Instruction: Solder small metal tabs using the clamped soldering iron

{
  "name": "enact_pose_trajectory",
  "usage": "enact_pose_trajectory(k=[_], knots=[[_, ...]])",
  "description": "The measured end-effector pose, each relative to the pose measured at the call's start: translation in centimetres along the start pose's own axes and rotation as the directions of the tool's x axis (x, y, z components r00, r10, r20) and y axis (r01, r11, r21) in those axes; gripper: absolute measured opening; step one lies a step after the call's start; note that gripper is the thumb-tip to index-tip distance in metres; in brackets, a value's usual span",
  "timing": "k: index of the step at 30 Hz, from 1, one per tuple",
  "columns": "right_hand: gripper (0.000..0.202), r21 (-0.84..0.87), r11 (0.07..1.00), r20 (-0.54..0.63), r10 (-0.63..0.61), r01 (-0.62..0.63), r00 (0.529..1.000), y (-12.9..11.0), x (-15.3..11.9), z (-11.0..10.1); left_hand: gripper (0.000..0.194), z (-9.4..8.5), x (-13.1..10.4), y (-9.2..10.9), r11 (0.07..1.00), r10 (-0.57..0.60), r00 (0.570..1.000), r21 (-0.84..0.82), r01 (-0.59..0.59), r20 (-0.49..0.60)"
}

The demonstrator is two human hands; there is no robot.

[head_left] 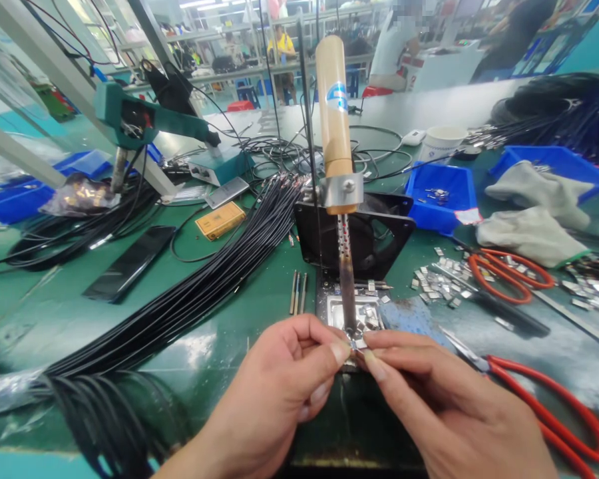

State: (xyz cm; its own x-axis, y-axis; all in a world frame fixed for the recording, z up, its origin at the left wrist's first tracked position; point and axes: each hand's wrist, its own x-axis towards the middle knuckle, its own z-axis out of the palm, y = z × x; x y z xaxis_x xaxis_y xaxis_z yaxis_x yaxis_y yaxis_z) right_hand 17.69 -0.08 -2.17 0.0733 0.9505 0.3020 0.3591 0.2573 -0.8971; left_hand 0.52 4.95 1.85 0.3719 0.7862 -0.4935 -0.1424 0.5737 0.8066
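My left hand (292, 372) and my right hand (439, 392) meet at the front centre, thumbs and fingers pinched. Between the fingertips is a small metal connector (357, 344), right at the tip of an upright soldering iron (348, 293). Which hand grips which part of it is too small to tell. A bracket clamps the iron by its tan handle (335, 113). Under the tip lies a metal tray (335, 311) holding small silvery pieces. Behind the iron stands a black fan (314, 233).
A bundle of black cables (194, 286) spans the left side, near a phone (130, 264) and a yellow box (220, 220). Red-handled scissors (554, 392), loose metal shells (432, 283), a blue bin (442, 199) and gloves (529, 233) lie right. People are in the background.
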Motion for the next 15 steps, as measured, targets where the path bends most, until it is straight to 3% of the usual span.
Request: enact_pose_trajectory(k=[15], knots=[[0.014,-0.025,1.000,-0.048,0.001,-0.002,0.999,0.10,-0.04,0.33,0.027,0.07,0.34,0.04,1.000,0.005,1.000,-0.010,-0.005,-0.014]])
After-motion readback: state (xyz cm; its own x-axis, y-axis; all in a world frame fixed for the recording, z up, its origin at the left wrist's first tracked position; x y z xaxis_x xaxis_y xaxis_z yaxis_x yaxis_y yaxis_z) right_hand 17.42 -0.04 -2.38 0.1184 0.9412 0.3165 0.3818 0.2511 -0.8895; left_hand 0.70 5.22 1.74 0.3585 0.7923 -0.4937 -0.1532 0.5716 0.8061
